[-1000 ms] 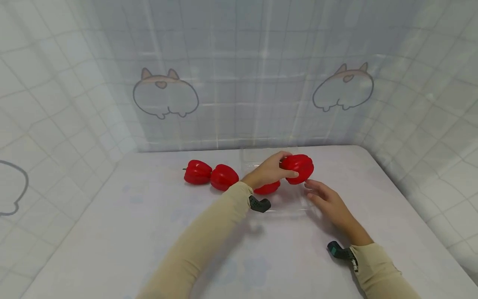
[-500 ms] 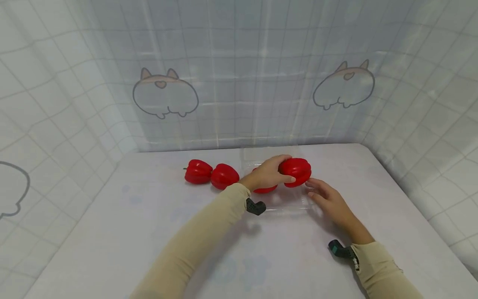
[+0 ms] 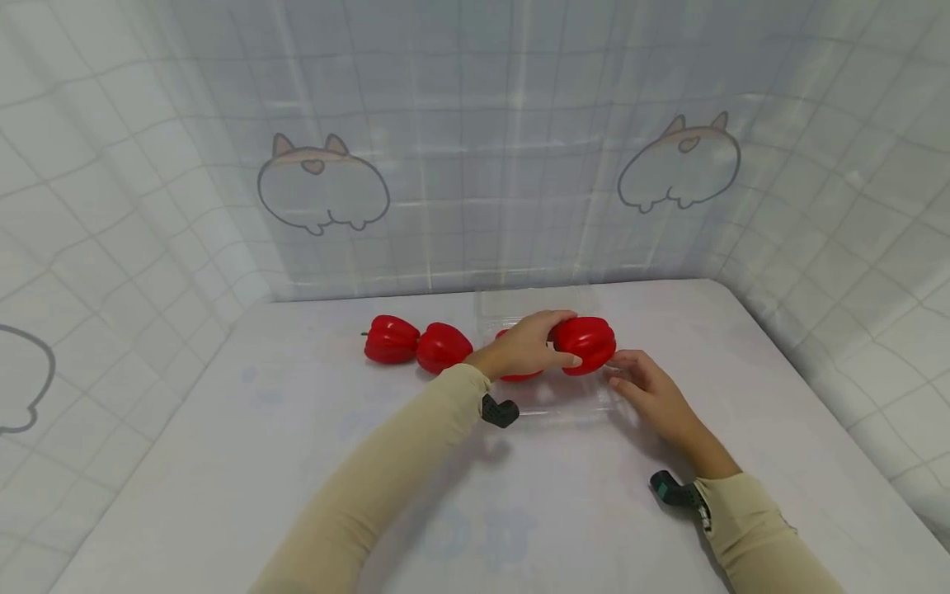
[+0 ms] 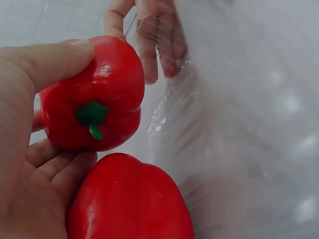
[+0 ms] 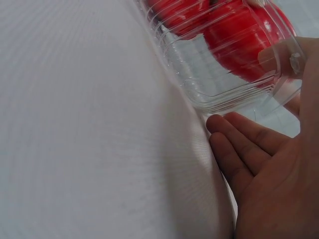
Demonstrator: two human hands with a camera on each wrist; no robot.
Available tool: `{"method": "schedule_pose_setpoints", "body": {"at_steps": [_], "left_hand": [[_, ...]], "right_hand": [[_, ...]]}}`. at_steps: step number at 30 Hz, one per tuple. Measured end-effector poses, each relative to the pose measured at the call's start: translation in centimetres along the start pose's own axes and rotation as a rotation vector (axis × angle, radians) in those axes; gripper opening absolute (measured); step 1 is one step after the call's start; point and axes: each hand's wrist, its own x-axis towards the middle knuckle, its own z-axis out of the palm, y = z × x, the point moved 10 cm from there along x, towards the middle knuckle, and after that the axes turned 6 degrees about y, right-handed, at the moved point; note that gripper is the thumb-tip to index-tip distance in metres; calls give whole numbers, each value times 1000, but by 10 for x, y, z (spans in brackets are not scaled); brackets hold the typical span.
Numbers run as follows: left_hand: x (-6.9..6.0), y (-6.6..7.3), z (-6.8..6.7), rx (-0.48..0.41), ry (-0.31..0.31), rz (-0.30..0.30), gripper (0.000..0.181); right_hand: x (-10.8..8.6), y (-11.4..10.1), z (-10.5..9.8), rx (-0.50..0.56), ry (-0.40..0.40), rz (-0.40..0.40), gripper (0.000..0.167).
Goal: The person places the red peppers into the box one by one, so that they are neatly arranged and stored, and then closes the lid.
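Observation:
My left hand (image 3: 522, 345) grips a red bell pepper (image 3: 588, 343) over the right part of a clear plastic container (image 3: 567, 406). Its thumb lies on top and the fingers curl beneath; the green stem (image 4: 91, 114) faces the left wrist camera. Another red bell pepper (image 4: 130, 204) lies in the container, partly hidden by the left hand in the head view. At the container's right end, my right hand (image 3: 663, 406) pinches the rim, with some fingers (image 5: 244, 144) outside against the lower wall. The held pepper is close to that end wall.
Two more red bell peppers (image 3: 391, 339) (image 3: 444, 347) lie side by side on the white table (image 3: 282, 462), left of the container. The container's lid (image 3: 530, 302) lies open at the back. A checked curtain (image 3: 475, 165) encloses the back and sides.
The left hand has brought the held pepper slightly left and lower, toward the container. The right hand stays at the container's right end, nearly still.

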Motion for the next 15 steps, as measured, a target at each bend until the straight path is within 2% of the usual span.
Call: {"method": "schedule_pose_setpoints", "body": {"at_steps": [3,10,15], "left_hand": [[0,0,0,-8,4,8,76],[-2,-4,-4,-25,62,13,73],[-4,-4,-6,6,88,17,74]], "right_hand": [[1,-2,0,14,4,-6,42],[0,-5,2,38,-5,-14,43],[0,-5,1,32,-1,-10,42]]}}
